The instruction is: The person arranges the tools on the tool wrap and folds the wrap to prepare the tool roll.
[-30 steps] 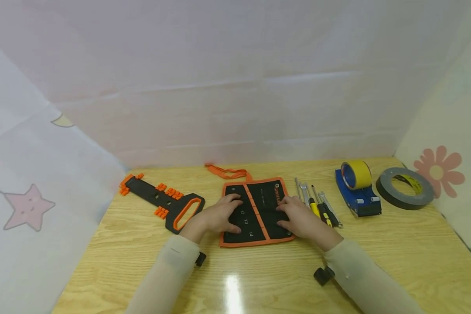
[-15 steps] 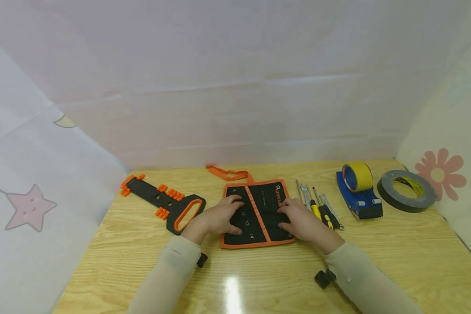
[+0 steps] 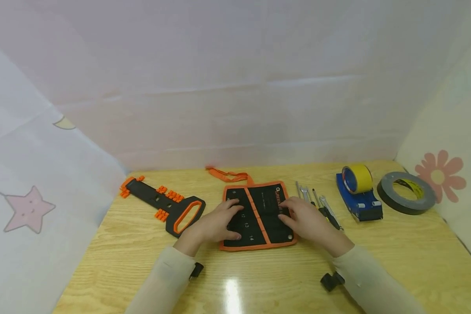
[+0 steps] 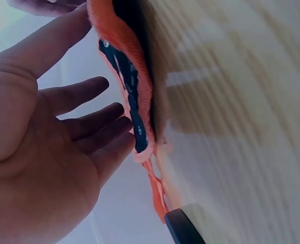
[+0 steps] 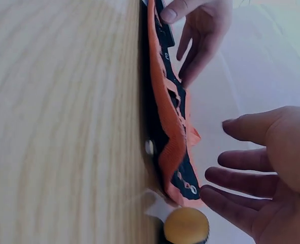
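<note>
A black tool pouch (image 3: 272,222) with orange edging and printed size numbers lies flat, its orange strap (image 3: 227,175) trailing to the back. Over its left part is my left hand (image 3: 216,223), fingers loosely spread; in the left wrist view the fingertips come right to the orange edge (image 4: 139,86). My right hand (image 3: 310,220) hovers at the pouch's right side with relaxed fingers. In the right wrist view its little finger is close to the pouch corner (image 5: 188,183), and the other fingers stand apart from the cloth. Neither hand holds anything.
Right of the pouch lie wrenches (image 3: 305,194) and screwdrivers (image 3: 329,216), partly hidden by the right hand. Beyond them are a blue tape dispenser (image 3: 363,209) with yellow tape and a grey tape roll (image 3: 384,192). A black rack (image 3: 145,192) with orange clips lies left.
My right hand has lifted slightly and shifted right, baring the pouch's lower right corner and covering more of the screwdrivers. The left hand has drawn back a little toward the lower left.
</note>
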